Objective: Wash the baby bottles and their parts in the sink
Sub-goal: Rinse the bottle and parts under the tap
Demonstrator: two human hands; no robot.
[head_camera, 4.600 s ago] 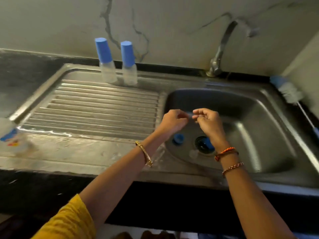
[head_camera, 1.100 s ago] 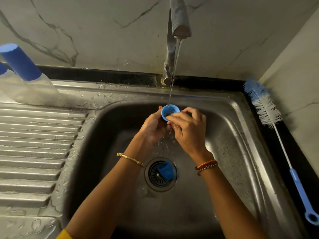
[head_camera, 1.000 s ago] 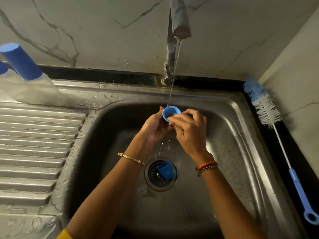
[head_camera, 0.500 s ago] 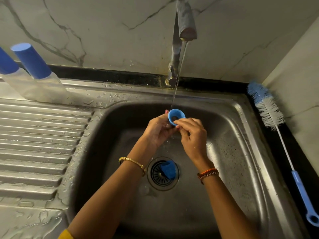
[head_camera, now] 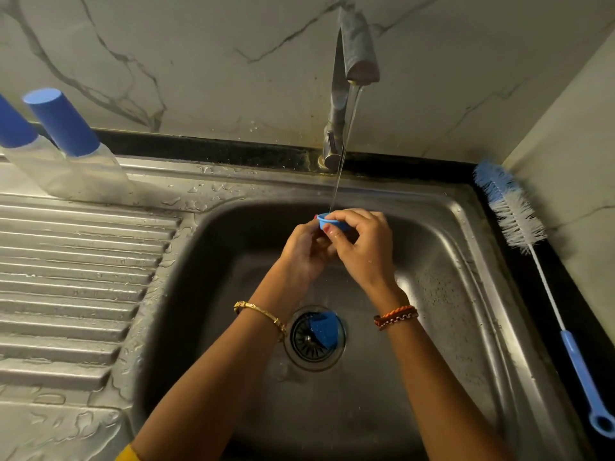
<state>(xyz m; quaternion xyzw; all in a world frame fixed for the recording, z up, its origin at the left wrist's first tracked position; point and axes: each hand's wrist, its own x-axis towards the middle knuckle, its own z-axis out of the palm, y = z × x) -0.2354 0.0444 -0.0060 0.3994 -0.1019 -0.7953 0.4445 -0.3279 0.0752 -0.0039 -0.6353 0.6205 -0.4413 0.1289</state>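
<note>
A small blue bottle ring [head_camera: 327, 223] sits open side up under the thin stream from the tap, pinched between both hands above the basin of the steel sink [head_camera: 466, 294]. A second blue part [head_camera: 323, 329] lies tilted on the drain strainer at the basin's bottom. Two clear baby bottles with tall blue caps [head_camera: 63, 123] stand side by side at the back of the ribbed draining board, leaning left in this wide view
</note>
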